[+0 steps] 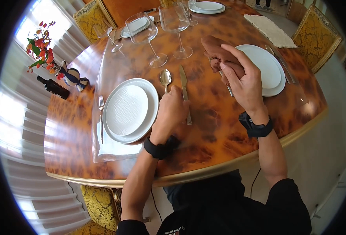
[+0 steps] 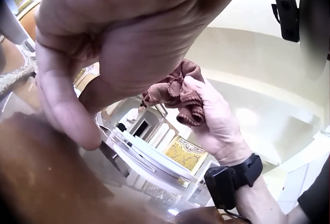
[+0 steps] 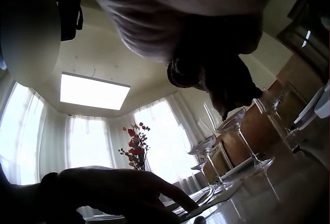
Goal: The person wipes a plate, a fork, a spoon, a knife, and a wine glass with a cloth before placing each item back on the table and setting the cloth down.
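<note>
My right hand (image 1: 241, 80) pinches a bunched brown cloth napkin (image 1: 220, 47) between thumb and fingers, beside the right-hand plates (image 1: 277, 88). In the left wrist view the gathered napkin (image 2: 178, 92) shows ruffled edges. Fingers of my left hand (image 1: 171, 111) curl over the handle of a spoon (image 1: 165, 77); the handle is hidden below the hand and the bowl points away from me. A table knife (image 1: 184, 80) lies just right of it, partly overlapped by the thumb. Left of this hand, a small textured white plate (image 1: 126, 109) sits on a larger one.
A fork (image 1: 101, 117) lies left of the plates on a clear mat. Two wine glasses (image 1: 153, 47) (image 1: 180, 39) stand beyond the spoon and knife. A dark bottle (image 1: 53, 87) and a flower vase (image 1: 73, 76) are at left. A pale folded cloth (image 1: 270, 29) lies far right.
</note>
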A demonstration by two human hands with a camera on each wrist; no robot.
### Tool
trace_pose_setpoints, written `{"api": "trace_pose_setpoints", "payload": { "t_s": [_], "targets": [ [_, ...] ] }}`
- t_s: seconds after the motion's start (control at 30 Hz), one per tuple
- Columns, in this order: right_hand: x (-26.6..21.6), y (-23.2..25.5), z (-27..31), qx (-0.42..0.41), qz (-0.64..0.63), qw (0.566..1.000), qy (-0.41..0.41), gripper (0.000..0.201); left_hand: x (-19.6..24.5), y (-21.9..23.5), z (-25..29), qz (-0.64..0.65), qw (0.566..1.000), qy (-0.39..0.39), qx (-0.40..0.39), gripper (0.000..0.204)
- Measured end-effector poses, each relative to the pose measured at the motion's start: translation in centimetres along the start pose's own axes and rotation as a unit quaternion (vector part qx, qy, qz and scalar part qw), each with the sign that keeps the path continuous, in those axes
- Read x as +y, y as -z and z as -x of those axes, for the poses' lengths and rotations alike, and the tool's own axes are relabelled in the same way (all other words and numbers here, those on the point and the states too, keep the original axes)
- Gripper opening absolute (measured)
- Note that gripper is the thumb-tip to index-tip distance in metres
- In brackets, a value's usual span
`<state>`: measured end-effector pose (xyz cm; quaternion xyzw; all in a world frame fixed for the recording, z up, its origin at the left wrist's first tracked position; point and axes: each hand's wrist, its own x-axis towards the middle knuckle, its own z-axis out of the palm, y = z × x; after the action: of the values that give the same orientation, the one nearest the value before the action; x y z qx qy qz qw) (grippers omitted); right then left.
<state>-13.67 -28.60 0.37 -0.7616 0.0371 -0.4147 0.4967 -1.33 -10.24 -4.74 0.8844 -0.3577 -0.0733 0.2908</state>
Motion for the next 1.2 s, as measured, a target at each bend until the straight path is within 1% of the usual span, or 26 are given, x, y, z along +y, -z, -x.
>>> {"api": "trace_pose_setpoints", "payload": {
  "t_s": [0.07,0.17,0.27,0.47,0.57,0.67,0.7,0.73,0.77,0.87,0.97,1.07,1.17,1.2],
  "targets": [
    [0.0,0.0,0.0,0.005,0.008,1.000,0.006,0.038,0.5,-0.1,0.1,-0.034,0.999,-0.005,0.018,0.039],
    [-0.2,0.1,0.0,0.004,0.011,1.000,0.009,0.038,1.4,0.4,0.2,-0.069,0.997,0.001,0.020,0.040],
    [-0.2,0.1,0.0,0.000,-0.001,1.000,0.001,0.037,1.1,0.7,0.3,-0.050,0.998,0.012,0.030,0.035],
    [0.0,-0.1,0.1,-0.003,0.000,1.000,-0.002,0.036,0.7,0.7,0.6,-0.074,0.997,0.000,0.035,0.032],
    [0.0,-0.1,0.0,-0.005,-0.015,1.000,-0.003,0.035,1.0,0.9,0.9,-0.079,0.997,0.005,0.015,0.033],
    [0.2,-0.1,0.3,-0.007,-0.017,1.000,-0.001,0.035,1.3,1.1,1.7,-0.061,0.998,0.002,0.027,0.031],
    [0.3,0.0,0.2,-0.006,-0.015,1.000,0.005,0.034,1.3,1.1,1.7,-0.061,0.998,0.012,0.015,0.031],
    [0.4,0.1,0.2,-0.010,0.013,1.000,0.022,0.034,1.3,1.1,1.6,-0.061,0.998,0.021,0.003,0.032],
    [0.4,-0.1,0.2,-0.010,0.002,1.000,0.015,0.034,1.4,1.1,1.5,-0.061,0.998,0.028,-0.008,0.032],
    [0.5,-0.1,0.3,-0.008,-0.020,1.000,0.002,0.034,0.7,0.7,1.2,-0.088,0.996,-0.016,0.026,0.031],
    [0.3,-0.1,0.3,-0.015,-0.018,1.000,0.001,0.035,0.8,1.2,1.4,-0.074,0.996,-0.015,0.046,0.025],
    [0.1,0.0,0.3,-0.019,-0.015,1.000,-0.005,0.036,2.2,3.0,1.8,-0.079,0.994,0.048,0.051,0.021],
    [0.1,0.0,0.3,-0.017,-0.018,1.000,-0.008,0.035,0.9,3.3,2.5,-0.144,0.988,-0.019,0.054,0.020],
    [0.2,-0.1,0.4,-0.018,-0.010,1.000,-0.011,0.035,0.4,2.9,2.4,-0.152,0.986,-0.028,0.063,0.019]
  ]
}}
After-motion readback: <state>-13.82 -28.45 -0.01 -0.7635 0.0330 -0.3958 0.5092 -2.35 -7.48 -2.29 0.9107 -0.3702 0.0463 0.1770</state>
